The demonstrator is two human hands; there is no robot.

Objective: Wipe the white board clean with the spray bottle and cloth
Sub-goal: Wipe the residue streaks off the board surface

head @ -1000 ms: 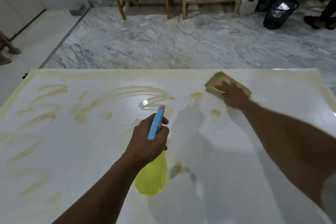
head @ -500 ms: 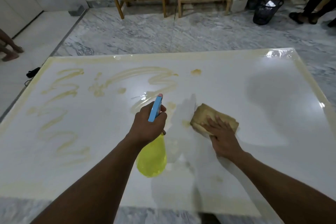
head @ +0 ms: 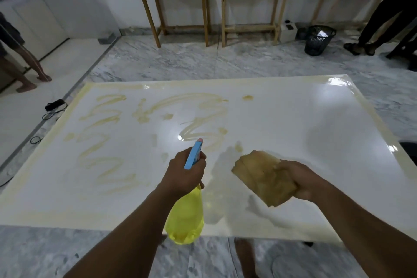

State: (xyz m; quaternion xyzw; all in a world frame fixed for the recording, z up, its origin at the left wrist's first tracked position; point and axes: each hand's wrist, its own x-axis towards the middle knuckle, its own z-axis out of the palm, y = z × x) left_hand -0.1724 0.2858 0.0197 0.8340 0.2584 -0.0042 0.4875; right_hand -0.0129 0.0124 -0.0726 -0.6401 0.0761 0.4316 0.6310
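The left hand curls round the neck of the bottle, probably light plastic, while the right hand clutches the soft folded cloth by one edge over the board.

Bare left grip, bare right grip, 2 bare forearms

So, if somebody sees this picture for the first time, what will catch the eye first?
Probably the yellowish smears looping over the left half of the glossy white board, while its right half looks clean. Next, near the front edge, the left hand grips a yellow spray bottle with a blue head, and the right hand holds a brownish folded cloth.
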